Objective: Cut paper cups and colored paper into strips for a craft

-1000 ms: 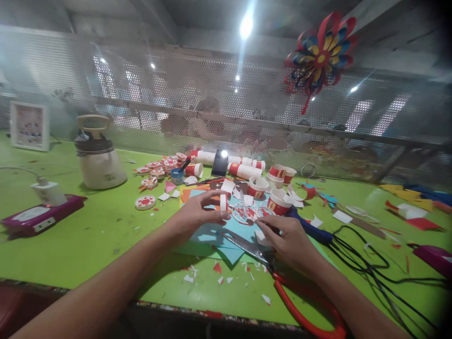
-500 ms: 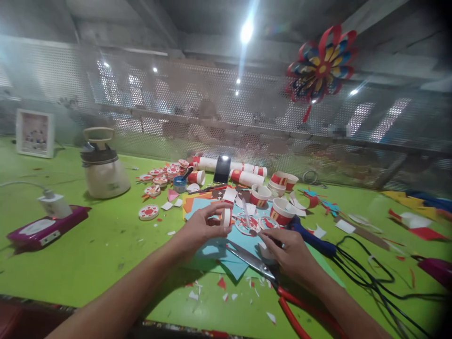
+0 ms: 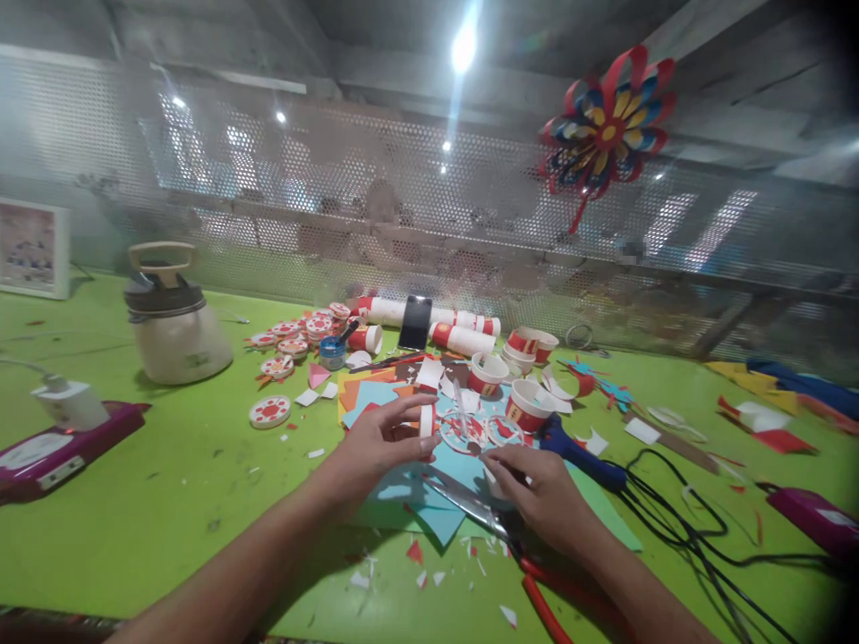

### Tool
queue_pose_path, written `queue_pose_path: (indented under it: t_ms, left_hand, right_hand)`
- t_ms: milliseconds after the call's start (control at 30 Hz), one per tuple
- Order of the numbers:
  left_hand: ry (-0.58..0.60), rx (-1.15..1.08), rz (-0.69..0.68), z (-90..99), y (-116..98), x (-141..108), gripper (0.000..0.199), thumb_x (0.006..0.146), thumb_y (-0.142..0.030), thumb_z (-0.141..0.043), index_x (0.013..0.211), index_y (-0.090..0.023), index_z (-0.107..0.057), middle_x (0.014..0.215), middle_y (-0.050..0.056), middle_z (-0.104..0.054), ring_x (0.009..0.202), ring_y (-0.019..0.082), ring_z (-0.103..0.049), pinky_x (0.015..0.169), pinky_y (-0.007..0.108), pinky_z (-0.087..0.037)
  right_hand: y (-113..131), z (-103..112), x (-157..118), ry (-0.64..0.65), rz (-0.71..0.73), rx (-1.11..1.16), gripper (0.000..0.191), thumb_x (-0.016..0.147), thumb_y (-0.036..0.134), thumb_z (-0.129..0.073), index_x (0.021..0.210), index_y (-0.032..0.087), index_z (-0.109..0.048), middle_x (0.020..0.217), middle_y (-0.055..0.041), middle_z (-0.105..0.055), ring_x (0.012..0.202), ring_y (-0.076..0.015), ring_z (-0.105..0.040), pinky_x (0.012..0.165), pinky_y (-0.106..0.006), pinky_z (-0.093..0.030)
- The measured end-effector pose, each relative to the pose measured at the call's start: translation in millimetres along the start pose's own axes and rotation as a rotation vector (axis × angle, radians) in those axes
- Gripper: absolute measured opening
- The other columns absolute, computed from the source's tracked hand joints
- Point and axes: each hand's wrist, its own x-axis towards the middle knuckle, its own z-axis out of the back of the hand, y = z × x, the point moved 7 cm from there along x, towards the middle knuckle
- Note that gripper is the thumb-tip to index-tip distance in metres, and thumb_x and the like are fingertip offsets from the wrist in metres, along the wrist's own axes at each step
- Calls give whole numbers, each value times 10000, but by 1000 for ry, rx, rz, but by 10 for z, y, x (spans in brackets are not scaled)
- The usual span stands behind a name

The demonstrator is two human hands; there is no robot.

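Note:
My left hand (image 3: 386, 440) is closed around a small white and red paper ring (image 3: 427, 420), held upright on its edge above blue paper (image 3: 439, 519). To the right, my right hand (image 3: 537, 487) has its thumb and forefinger pinched together; what lies between the fingertips is too small to make out. Red and white cut-out discs (image 3: 460, 431) lie just beyond the fingertips. Scissors with red handles (image 3: 470, 508) rest under and beside my right hand, blades pointing left.
Paper cups (image 3: 530, 407) and a blue-handled tool (image 3: 583, 456) with black cable are at the right. Behind stand a phone (image 3: 415, 323) and cup stacks (image 3: 463, 339). At left are a jug (image 3: 178, 335), power strip (image 3: 73, 447) and round disc (image 3: 269, 411).
The view has shifted slightly, so most things sit further left. My left hand still holds the ring, and my right hand stays pinched near the discs.

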Motion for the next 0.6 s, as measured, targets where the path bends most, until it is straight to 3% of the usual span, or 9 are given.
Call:
queue_pose_path:
  t_ms: [333, 600]
  left_hand:
    - [5, -154, 12, -9, -4, -31, 429, 752, -263, -716, 1164, -241, -599, 1056, 92, -597, 894, 208, -632, 835, 412, -515]
    - [-2, -217, 50, 21, 37, -15, 387, 760, -278, -714, 1116, -195, -584, 931, 76, -633, 820, 196, -657, 769, 359, -524]
  right_hand:
    - [14, 1, 12, -18, 7, -10, 267, 929, 253, -471, 839, 171, -708, 743, -50, -729, 633, -170, -636, 599, -271, -448]
    - [-23, -1, 24, -40, 14, -12, 255, 910, 244, -497, 860, 151, -729, 766, -67, -749, 649, -179, -660, 607, -273, -469]
